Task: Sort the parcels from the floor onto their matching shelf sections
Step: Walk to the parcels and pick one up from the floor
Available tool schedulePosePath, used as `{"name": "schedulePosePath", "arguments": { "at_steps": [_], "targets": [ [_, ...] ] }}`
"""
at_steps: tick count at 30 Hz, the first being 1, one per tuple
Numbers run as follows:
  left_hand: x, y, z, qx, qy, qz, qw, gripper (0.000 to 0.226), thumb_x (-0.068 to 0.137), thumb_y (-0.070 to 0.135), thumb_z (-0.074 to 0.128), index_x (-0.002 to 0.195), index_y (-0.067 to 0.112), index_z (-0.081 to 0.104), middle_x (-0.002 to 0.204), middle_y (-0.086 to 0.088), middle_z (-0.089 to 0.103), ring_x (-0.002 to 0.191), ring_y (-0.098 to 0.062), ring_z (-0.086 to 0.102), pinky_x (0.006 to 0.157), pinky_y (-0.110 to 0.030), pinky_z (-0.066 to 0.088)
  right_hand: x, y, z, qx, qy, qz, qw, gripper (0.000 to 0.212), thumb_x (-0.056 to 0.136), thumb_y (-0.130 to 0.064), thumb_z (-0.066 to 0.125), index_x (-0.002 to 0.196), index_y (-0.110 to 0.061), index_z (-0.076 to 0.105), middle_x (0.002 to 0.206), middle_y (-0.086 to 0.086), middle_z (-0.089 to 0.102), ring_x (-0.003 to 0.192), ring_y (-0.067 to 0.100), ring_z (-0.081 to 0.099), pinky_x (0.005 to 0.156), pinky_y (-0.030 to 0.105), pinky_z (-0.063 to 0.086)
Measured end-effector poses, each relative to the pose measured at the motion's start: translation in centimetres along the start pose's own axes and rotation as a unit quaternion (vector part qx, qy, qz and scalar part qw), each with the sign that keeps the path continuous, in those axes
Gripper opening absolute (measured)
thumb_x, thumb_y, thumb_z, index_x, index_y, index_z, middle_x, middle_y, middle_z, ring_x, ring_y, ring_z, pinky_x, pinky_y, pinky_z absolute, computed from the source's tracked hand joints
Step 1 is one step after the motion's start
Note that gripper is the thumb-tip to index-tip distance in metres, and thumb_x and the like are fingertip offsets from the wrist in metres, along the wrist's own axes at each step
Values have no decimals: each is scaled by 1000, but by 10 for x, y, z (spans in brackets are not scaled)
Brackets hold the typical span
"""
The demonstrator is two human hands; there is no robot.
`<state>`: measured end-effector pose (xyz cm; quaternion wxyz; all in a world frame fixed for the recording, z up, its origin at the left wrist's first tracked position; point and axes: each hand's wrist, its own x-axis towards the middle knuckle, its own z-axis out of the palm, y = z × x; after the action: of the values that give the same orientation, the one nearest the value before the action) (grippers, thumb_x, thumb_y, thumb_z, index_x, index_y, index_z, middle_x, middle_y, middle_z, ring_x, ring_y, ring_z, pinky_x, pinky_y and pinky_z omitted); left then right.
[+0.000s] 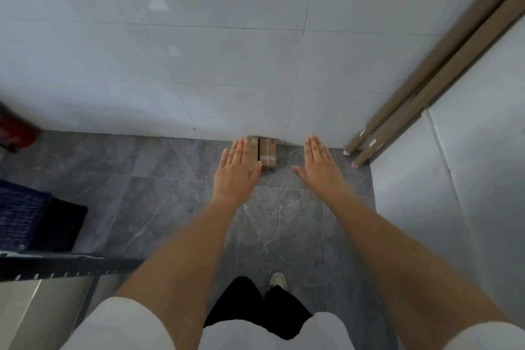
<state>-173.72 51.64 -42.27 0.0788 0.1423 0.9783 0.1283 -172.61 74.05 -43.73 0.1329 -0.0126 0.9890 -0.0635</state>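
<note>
At lower frame, both forearms extend forward. The left hand (238,168) and right hand (320,165) hover flat, fingers released, grasping nothing. Two small brown taped cardboard parcels (267,153) stand at frame centre against the white wall. Judged light and stiff; grip opposite side faces.

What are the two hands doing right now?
Left hand: open, flat, holding nothing, in front of the cardboard boxes.
Right hand: open, flat, holding nothing.

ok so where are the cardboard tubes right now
In the head view the cardboard tubes lean in the corner on the right, their ends on the floor just right of the right hand.
</note>
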Motion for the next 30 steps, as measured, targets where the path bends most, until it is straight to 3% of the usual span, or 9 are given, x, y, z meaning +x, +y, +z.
{"name": "schedulePosePath", "arguments": {
  "at_steps": [6,12,17,20,24,26,27,28,30],
  "targets": [
    [69,-9,12,-210,-7,-67,975,61,106,44,20,157,15,6,167,-3,6,153,-14,2,124,-34,1,68,11,6,178,-71,103,976,81,107,-53,24,161,2,-1,171,19,-2,160,28,-1,128,38,3],
    [142,-28,31,-496,13,-224,839,57,102,51,30,154,27,27,160,2,30,148,-18,27,122,-40,23,144,3,23,349,-66,184,916,76,107,-53,26,163,-4,10,172,14,7,159,29,10,127,41,10],
    [202,-38,49,-555,-10,-349,755,61,101,56,28,152,23,34,159,-1,33,147,-24,29,118,-41,22,201,-8,29,499,-65,284,816,69,98,-70,28,127,-19,64,132,10,61,125,24,58,103,38,43],
    [235,-47,66,-583,-39,-376,719,64,102,53,25,153,15,32,161,-5,29,148,-23,27,119,-39,19,237,-4,40,545,-54,320,773,67,106,-56,26,146,-10,53,151,17,51,140,32,47,113,42,36],
    [276,-58,90,-588,-104,-396,697,69,101,57,21,156,15,23,164,-4,22,150,-23,21,121,-44,12,275,11,66,552,-65,366,746,54,106,-58,25,81,-21,56,85,-3,51,78,10,51,84,34,40],
    [298,-65,104,-583,-132,-397,696,72,100,60,19,157,16,19,164,-4,19,151,-23,19,121,-45,11,291,21,79,581,-69,385,714,60,105,-59,27,95,-12,63,85,-5,27,89,6,50,94,40,43],
    [308,-67,110,-578,-137,-396,700,73,99,61,18,157,17,19,164,-4,19,151,-23,18,121,-45,11,298,26,88,600,-70,382,699,62,104,-61,27,113,-13,65,130,8,50,100,9,55,98,40,44],
    [318,-70,120,-573,-138,-398,703,72,99,62,18,156,18,20,164,-4,19,151,-24,19,121,-45,12,304,31,97,618,-69,374,688,59,104,-62,26,123,-20,63,116,-3,61,110,12,58,104,37,42],
    [334,-75,138,-565,-140,-397,710,72,98,63,18,156,20,21,165,-3,18,151,-23,18,121,-45,12,315,38,113,639,-56,366,674,65,106,-58,24,153,-16,43,156,9,46,146,23,41,121,39,26]
  ]
}}
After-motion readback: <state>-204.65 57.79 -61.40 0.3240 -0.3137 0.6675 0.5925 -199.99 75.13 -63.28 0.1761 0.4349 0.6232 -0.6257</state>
